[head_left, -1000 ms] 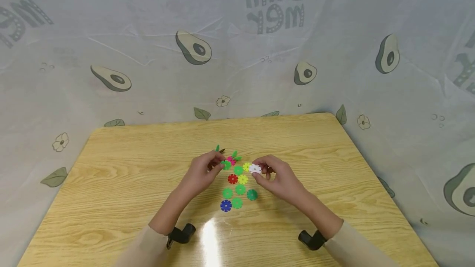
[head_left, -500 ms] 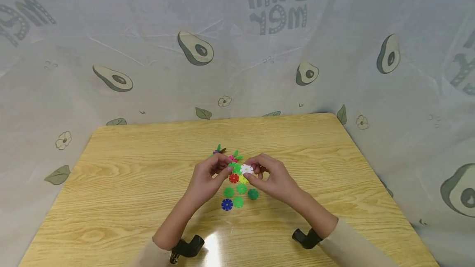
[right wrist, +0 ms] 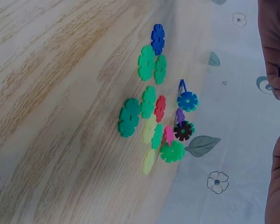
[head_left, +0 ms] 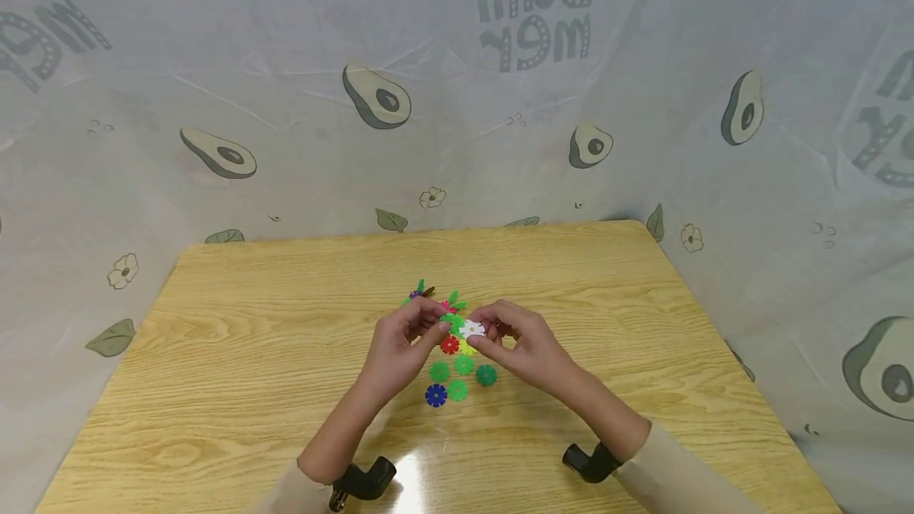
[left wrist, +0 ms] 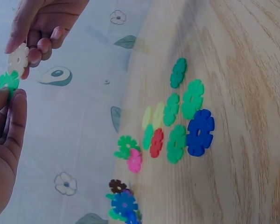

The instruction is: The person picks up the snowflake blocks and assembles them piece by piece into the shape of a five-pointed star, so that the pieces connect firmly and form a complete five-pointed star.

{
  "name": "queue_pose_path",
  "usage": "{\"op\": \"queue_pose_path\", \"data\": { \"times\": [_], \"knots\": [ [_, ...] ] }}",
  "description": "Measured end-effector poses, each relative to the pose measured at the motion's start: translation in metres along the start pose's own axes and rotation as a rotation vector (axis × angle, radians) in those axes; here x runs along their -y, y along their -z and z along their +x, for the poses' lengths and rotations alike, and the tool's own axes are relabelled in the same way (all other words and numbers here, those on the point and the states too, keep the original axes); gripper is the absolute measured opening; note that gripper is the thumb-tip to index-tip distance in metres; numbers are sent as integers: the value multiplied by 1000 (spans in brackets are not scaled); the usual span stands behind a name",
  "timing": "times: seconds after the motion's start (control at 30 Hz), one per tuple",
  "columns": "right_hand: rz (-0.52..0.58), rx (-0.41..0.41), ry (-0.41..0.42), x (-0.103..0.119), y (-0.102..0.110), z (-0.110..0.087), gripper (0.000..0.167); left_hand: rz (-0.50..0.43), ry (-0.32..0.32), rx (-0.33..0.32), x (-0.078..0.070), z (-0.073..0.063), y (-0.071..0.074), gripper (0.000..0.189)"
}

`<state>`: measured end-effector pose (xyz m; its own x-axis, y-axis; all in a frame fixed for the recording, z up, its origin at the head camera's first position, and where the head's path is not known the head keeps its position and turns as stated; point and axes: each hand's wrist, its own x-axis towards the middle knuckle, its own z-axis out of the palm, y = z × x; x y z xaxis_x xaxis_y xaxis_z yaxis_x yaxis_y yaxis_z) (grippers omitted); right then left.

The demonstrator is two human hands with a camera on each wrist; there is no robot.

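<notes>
In the head view my left hand (head_left: pixel 400 347) pinches a green notched plastic disc (left wrist: pixel 8 80) between thumb and fingers. Facing it, my right hand (head_left: pixel 528 343) grips a white notched disc (head_left: pixel 472 329) by its outer side. The two discs meet edge to edge above the table, as the left wrist view shows, and they overlap there. Beneath the hands lie loose discs of the same kind, among them a red disc (head_left: pixel 449 345) and a yellow disc (right wrist: pixel 149 161). In the right wrist view both hands stand at the right edge, their held discs hidden.
Nearer me on the wooden table (head_left: pixel 286 419) lie a blue disc (head_left: pixel 436 395), a dark green disc (head_left: pixel 486 374) and several lighter green ones. Behind them stand a joined pink and green piece (left wrist: pixel 134 161) and a joined blue, brown and green piece (left wrist: pixel 124 204). A printed curtain (head_left: pixel 457 141) hangs behind.
My hands have come together: the left carried its green disc right, the right brought the white disc left until they met. In the last half second they have barely moved.
</notes>
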<state>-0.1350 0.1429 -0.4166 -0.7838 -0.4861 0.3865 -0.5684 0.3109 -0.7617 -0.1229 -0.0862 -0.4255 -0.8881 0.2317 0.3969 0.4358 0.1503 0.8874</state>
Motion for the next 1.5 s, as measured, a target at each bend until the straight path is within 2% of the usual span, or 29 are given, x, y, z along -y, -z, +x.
{"op": "queue_pose_path", "data": {
  "times": [0.1,0.33,0.4,0.5,0.63,0.77,0.93,1.1,1.27,1.5],
  "knots": [
    [28,13,-5,1,-1,0,18,2,-6,-9,0,-1,0,10],
    [77,11,-55,5,-5,2,17,-63,-15,-23,0,-2,-4,11],
    [69,5,-76,7,-4,4,18,-68,8,-33,0,-1,-4,12],
    [54,2,-112,8,-1,7,20,-86,78,-41,-2,2,-4,14],
    [38,8,-150,0,3,5,29,-155,164,-55,1,4,-3,15],
    [-20,73,-209,-17,6,-5,31,-210,192,-98,2,3,1,14],
    [-148,233,-229,-49,4,-26,37,-218,173,-120,3,1,3,18],
    [-199,346,-231,-72,0,-42,45,-186,114,-129,5,0,2,27],
    [-268,383,-175,-80,-4,-49,45,-193,82,-134,6,1,0,22],
    [-299,392,-111,-78,-9,-47,35,-206,99,-143,5,2,-1,19]
  ]
}}
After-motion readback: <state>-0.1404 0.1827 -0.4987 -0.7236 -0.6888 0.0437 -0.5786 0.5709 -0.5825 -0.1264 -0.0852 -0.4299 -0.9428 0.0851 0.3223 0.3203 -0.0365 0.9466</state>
